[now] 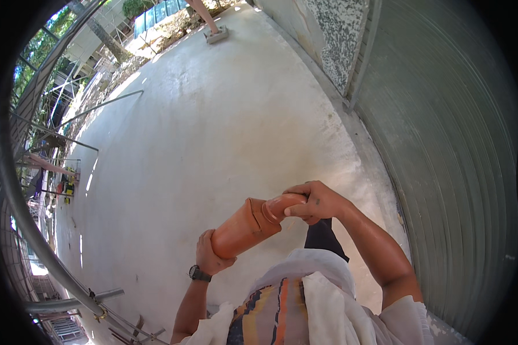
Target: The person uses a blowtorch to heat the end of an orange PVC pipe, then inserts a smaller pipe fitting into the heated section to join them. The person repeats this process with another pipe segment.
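In front of my body I hold an orange plastic pipe fitting (242, 231), tilted with its wide end low at the left. My left hand (210, 254), a dark watch on its wrist, is wrapped round that wide end. At the upper right, a narrower curved orange elbow (283, 205) meets the wide piece at a stepped collar. My right hand (321, 201) grips the elbow's outer end, and its fingers hide that end. Whether the elbow is seated inside the wider piece, I cannot tell.
Below the fitting spreads a smooth grey concrete floor (184, 132). A ribbed metal wall (443, 144) runs along the right. Metal scaffold pipes (46, 247) line the left. At the far end a post (207, 20) stands on a block. Colourful items (67, 187) lie at the left edge.
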